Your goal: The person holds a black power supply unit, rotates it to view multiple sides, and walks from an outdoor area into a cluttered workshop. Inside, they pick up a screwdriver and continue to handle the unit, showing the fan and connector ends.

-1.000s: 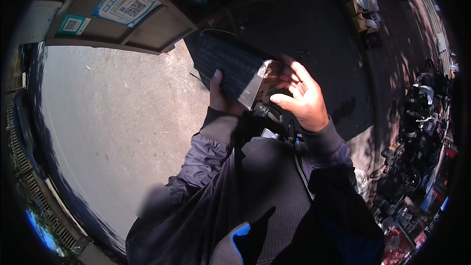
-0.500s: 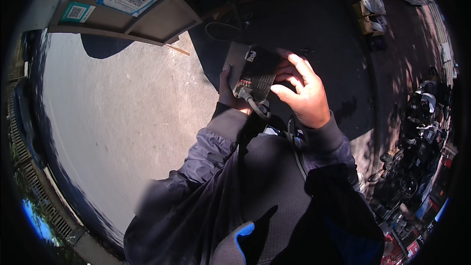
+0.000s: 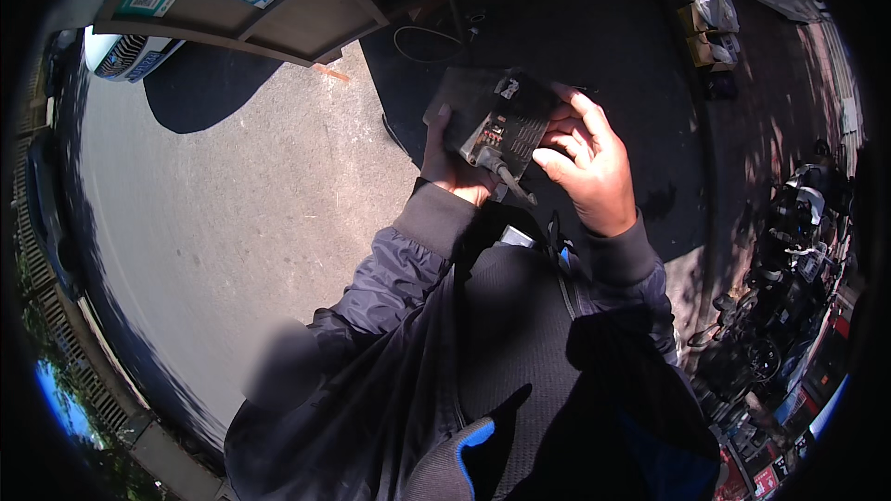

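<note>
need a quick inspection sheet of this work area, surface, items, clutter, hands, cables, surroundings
surface: ground, sunlit at left, dark beneath the hands
job's things: dark box held above the ground, slotted face turned right
clutter: yellow carton with white bags at upper right; dark jumble along the right
hands: left hand grips the box's left side; right hand open by its slotted face, contact unclear
cables: thick grey cord at the box's near end; thin loop beyond, cable or wire unclear
surroundings: panel with posters, white vehicle, upper left
</note>
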Demonstrator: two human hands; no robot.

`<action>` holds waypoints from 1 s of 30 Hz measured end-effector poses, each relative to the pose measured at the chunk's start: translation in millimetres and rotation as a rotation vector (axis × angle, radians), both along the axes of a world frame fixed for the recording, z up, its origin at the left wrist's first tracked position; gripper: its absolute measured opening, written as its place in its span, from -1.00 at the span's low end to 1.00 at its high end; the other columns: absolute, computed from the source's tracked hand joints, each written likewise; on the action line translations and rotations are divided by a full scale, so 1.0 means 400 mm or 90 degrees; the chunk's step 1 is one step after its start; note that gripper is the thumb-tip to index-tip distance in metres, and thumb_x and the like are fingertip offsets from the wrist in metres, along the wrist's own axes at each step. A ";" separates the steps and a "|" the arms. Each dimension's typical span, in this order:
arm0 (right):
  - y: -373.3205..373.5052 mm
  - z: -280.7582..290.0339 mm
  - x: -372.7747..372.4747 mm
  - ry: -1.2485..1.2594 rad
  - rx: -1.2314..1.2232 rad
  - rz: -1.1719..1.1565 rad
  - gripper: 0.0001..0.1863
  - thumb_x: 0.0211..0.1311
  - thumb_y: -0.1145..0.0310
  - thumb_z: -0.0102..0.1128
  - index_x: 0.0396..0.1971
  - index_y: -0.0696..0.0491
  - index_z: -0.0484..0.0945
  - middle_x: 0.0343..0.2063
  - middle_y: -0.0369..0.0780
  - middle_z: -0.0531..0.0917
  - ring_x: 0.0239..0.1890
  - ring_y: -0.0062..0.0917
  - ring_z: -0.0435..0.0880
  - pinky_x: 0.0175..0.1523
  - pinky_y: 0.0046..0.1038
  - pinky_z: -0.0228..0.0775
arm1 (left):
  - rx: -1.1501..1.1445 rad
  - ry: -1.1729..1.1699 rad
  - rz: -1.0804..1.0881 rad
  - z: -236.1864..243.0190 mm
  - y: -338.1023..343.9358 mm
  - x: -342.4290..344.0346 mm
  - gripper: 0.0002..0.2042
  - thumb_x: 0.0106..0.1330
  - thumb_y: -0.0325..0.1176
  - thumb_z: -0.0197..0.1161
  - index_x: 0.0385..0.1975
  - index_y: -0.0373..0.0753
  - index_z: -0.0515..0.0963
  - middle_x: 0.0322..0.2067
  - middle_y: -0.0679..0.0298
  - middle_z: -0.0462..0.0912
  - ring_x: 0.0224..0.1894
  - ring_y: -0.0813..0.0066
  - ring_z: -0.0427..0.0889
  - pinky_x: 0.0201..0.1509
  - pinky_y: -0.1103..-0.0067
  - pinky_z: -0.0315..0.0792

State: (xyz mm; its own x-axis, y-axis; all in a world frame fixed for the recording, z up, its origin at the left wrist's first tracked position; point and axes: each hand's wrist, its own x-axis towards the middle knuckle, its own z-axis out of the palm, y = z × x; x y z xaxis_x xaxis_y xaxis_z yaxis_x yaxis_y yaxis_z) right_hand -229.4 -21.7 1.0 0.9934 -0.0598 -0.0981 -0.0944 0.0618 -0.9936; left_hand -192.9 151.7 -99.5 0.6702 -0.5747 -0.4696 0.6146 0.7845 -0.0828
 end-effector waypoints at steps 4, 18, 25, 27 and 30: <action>-0.002 0.002 -0.011 0.010 0.016 0.002 -0.22 0.11 0.62 0.36 0.36 0.31 0.24 0.02 -0.13 0.49 0.04 -0.47 0.60 0.20 -0.43 0.51 | 0.013 -0.003 0.000 0.010 0.004 -0.006 -0.28 0.43 0.19 0.11 0.35 -0.30 0.36 0.27 -0.05 0.50 0.29 -0.04 0.52 0.40 -0.01 0.38; 0.033 -0.007 -0.067 -0.030 -0.247 0.037 -0.26 0.09 0.33 0.53 0.25 0.29 0.45 0.15 -0.06 0.45 0.15 -0.34 0.61 0.26 -0.34 0.49 | 0.030 0.007 0.030 0.023 0.022 -0.023 -0.31 0.42 0.09 0.22 0.36 -0.30 0.28 0.25 -0.10 0.49 0.28 -0.11 0.53 0.34 -0.11 0.44; -0.021 -0.025 -0.057 -0.130 -0.454 -0.039 -0.67 0.02 0.46 0.48 -0.16 0.13 0.68 0.19 0.03 0.56 0.12 -0.12 0.64 0.20 -0.28 0.51 | 0.102 0.101 -0.010 0.036 -0.062 -0.027 -0.32 0.42 0.12 0.20 0.32 -0.33 0.32 0.20 -0.13 0.53 0.22 -0.09 0.58 0.31 -0.06 0.47; -0.094 -0.017 -0.038 -0.104 -0.422 -0.050 -0.76 0.06 0.46 0.46 -0.24 0.14 0.69 0.11 -0.01 0.62 0.12 -0.14 0.64 0.19 -0.28 0.50 | 0.118 0.139 0.010 0.060 -0.134 -0.002 -0.31 0.44 0.12 0.18 0.30 -0.38 0.32 0.19 -0.16 0.52 0.22 -0.08 0.58 0.31 -0.03 0.48; -0.247 0.019 -0.035 -0.069 -0.368 -0.043 -0.82 0.11 0.44 0.44 -0.30 0.16 0.67 0.08 -0.06 0.65 0.12 -0.20 0.63 0.18 -0.32 0.49 | 0.085 0.150 0.007 0.105 -0.275 -0.008 -0.30 0.46 0.12 0.13 0.29 -0.45 0.31 0.18 -0.19 0.52 0.21 -0.09 0.58 0.33 0.02 0.47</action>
